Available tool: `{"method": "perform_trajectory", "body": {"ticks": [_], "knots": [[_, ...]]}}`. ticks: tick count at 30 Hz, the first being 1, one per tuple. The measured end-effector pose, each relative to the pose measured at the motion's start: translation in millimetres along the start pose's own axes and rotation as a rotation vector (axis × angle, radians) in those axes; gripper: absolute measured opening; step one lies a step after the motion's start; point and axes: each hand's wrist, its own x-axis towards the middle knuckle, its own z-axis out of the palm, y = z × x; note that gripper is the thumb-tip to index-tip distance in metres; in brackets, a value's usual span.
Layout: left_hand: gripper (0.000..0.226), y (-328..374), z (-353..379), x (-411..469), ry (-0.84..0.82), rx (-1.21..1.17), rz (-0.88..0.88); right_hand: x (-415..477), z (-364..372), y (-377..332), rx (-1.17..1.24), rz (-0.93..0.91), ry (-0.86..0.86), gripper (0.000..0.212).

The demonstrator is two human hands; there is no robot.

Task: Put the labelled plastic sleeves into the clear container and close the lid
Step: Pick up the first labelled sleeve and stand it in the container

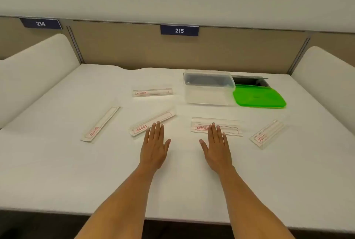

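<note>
Both hands lie flat, palms down, fingers spread and holding nothing. The left hand (154, 147) has its fingertips just touching the near end of one labelled sleeve (152, 123); the right hand (217, 148) has its fingertips over the near edge of another sleeve (217, 126).

Taking the spot between the hands as the dial's centre, five labelled plastic sleeves are spread on the white desk (57, 162): the left-hand one at eleven o'clock, the right-hand one at one o'clock, a slanted sleeve (100, 123) out at ten, a level one (152, 92) farther off at about twelve, and a tilted sleeve (269, 133) at three. The clear container (208, 87) stands open at one o'clock beyond the sleeves and looks empty. Its green lid (259, 96) lies flat just beside it, on its three o'clock side.

Nothing is packed yet, so the job in hand seems to be the first pickup. These sleeves look thin and slippery, lying flush on the desk. I'd slide a fingertip under an edge or pinch at one end, not press down. Each should go in lengthwise along the container's long side, laid flat so the lid can seat later.
</note>
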Motion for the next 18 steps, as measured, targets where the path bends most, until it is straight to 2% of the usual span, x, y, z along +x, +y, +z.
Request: {"method": "perform_trajectory", "body": {"ticks": [13, 18], "knots": [[0.060, 3.9, 23.8, -24.6, -0.090, -0.035, 0.007, -20.1, 19.2, 2.6, 0.072, 0.057, -0.148, 0.063], [0.057, 4.3, 28.3, -28.7, -0.111, -0.105, 0.002, -23.1, 24.2, 3.3, 0.039, 0.055, -0.144, 0.060]]}}
